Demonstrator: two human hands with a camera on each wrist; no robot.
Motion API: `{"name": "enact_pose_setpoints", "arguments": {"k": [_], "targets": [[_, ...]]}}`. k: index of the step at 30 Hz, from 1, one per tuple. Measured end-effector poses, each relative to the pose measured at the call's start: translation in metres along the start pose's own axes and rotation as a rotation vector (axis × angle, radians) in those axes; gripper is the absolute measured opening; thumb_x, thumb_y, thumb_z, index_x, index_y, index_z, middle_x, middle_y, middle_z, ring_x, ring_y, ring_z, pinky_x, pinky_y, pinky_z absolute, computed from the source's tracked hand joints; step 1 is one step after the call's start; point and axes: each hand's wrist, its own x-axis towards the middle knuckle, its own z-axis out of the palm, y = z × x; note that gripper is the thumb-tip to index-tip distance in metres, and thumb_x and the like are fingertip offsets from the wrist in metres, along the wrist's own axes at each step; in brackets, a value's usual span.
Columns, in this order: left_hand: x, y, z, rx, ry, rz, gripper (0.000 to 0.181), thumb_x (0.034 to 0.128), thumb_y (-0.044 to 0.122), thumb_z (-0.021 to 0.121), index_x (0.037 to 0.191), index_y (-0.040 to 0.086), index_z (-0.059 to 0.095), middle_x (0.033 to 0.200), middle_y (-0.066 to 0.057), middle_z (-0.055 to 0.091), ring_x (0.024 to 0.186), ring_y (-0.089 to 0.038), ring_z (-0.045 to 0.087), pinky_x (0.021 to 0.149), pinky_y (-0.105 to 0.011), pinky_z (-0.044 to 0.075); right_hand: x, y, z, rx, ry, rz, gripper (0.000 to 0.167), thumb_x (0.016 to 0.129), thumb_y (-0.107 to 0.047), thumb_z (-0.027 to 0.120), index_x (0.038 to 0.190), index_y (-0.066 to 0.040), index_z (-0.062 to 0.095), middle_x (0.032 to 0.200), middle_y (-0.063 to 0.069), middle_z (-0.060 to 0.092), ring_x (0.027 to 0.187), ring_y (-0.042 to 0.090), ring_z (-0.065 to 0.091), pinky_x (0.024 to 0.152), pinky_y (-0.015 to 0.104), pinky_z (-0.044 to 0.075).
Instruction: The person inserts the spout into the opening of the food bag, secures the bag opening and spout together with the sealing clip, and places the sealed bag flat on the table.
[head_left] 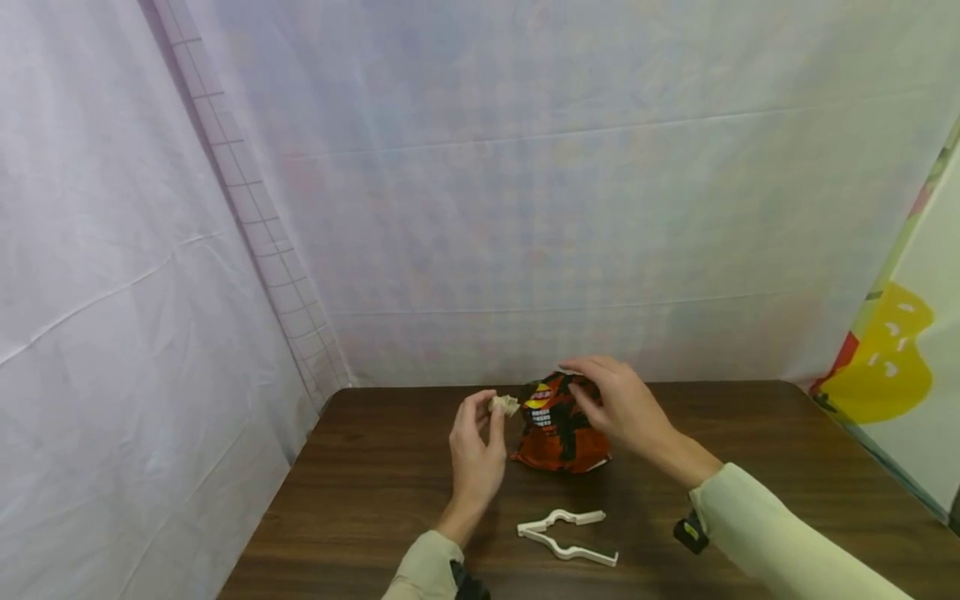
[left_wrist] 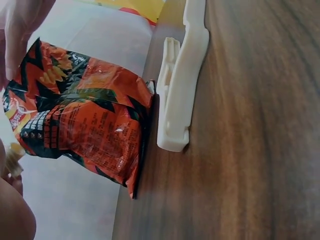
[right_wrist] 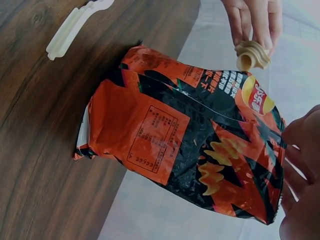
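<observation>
My left hand [head_left: 477,462] pinches a small curled, ridged, pale potato chip [right_wrist: 251,56] between thumb and fingers, just left of the bag's upper part. A red-orange and black chip bag [head_left: 561,442] stands upright on the table. My right hand [head_left: 626,408] grips this bag near its top right, thumb at the front and fingers over the upper edge. In the right wrist view, those fingers meet the top edge. Nearer to me, a white V-shaped plastic clip [head_left: 562,551] lies spread on the table; the left wrist view shows it closer.
A dark brown wood-grain table [head_left: 360,500] carries these things. Pale cloth [head_left: 525,208] hangs behind it, and more white cloth [head_left: 112,292] hangs at the left. To the right is a panel with a yellow shape [head_left: 885,367].
</observation>
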Motion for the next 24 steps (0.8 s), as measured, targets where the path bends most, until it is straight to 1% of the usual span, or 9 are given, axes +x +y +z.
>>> {"name": "enact_pose_setpoints", "arguments": {"k": [3,6,10,13,14,18,21,24], "targets": [[0.002,0.000,0.001,-0.002,0.011,-0.001,0.025,0.1082,0.012,0.067,0.131,0.002,0.067,0.126,-0.012,0.073,0.118,-0.026,0.074,0.097,-0.042,0.065,0.001,0.001,0.002,0.002,-0.003,0.016,0.036,0.097,-0.006,0.079,0.132,-0.009,0.074,0.123,0.011,0.079,0.106,0.029,0.076,0.085,0.051,0.063],[0.003,-0.001,0.004,-0.027,0.025,0.006,0.025,0.1083,0.011,0.066,0.130,-0.001,0.067,0.124,-0.013,0.074,0.118,-0.027,0.075,0.096,-0.041,0.065,0.001,0.002,0.004,-0.001,0.005,0.020,0.033,0.098,-0.005,0.078,0.131,-0.009,0.074,0.119,0.010,0.079,0.097,0.024,0.075,0.078,0.046,0.063],[0.006,-0.003,0.008,-0.076,0.024,0.003,0.024,0.1087,0.010,0.065,0.129,-0.001,0.067,0.124,-0.015,0.074,0.116,-0.029,0.076,0.095,-0.039,0.065,0.000,0.003,0.007,-0.014,0.020,0.031,0.033,0.097,-0.004,0.077,0.129,-0.009,0.075,0.111,0.008,0.078,0.082,0.016,0.069,0.068,0.037,0.057],[0.009,-0.003,0.012,-0.117,0.012,-0.014,0.023,0.1088,0.011,0.065,0.130,0.001,0.067,0.126,-0.016,0.074,0.118,-0.030,0.076,0.097,-0.037,0.065,-0.001,0.003,0.009,-0.023,0.029,0.041,0.032,0.097,-0.002,0.077,0.129,-0.009,0.075,0.108,0.007,0.077,0.074,0.011,0.063,0.064,0.033,0.051],[0.010,-0.003,0.013,-0.131,0.006,-0.023,0.023,0.1088,0.011,0.065,0.130,0.002,0.067,0.128,-0.016,0.073,0.118,-0.030,0.076,0.098,-0.037,0.064,-0.001,0.003,0.009,-0.026,0.032,0.044,0.032,0.097,-0.002,0.077,0.129,-0.009,0.075,0.107,0.007,0.076,0.072,0.011,0.061,0.064,0.032,0.051],[0.012,-0.001,0.016,-0.167,-0.019,-0.038,0.025,0.1084,0.010,0.066,0.131,0.000,0.067,0.131,-0.018,0.073,0.118,-0.030,0.076,0.099,-0.039,0.064,-0.002,0.003,0.010,-0.032,0.041,0.051,0.032,0.097,-0.001,0.076,0.128,-0.009,0.075,0.106,0.008,0.076,0.071,0.010,0.060,0.064,0.032,0.050],[0.013,0.000,0.017,-0.173,-0.038,-0.047,0.025,0.1086,0.012,0.067,0.131,0.002,0.068,0.129,-0.017,0.074,0.116,-0.029,0.077,0.097,-0.039,0.065,-0.002,0.003,0.011,-0.018,0.044,0.052,0.032,0.097,0.001,0.076,0.128,-0.008,0.075,0.106,0.009,0.076,0.072,0.012,0.062,0.065,0.034,0.052],[0.013,0.001,0.017,-0.176,-0.048,-0.066,0.023,0.1083,0.014,0.068,0.130,0.008,0.069,0.127,-0.013,0.076,0.116,-0.027,0.078,0.096,-0.038,0.065,-0.002,0.002,0.012,-0.007,0.042,0.051,0.032,0.097,0.002,0.075,0.128,-0.007,0.075,0.105,0.009,0.076,0.074,0.013,0.064,0.067,0.036,0.054]]}}
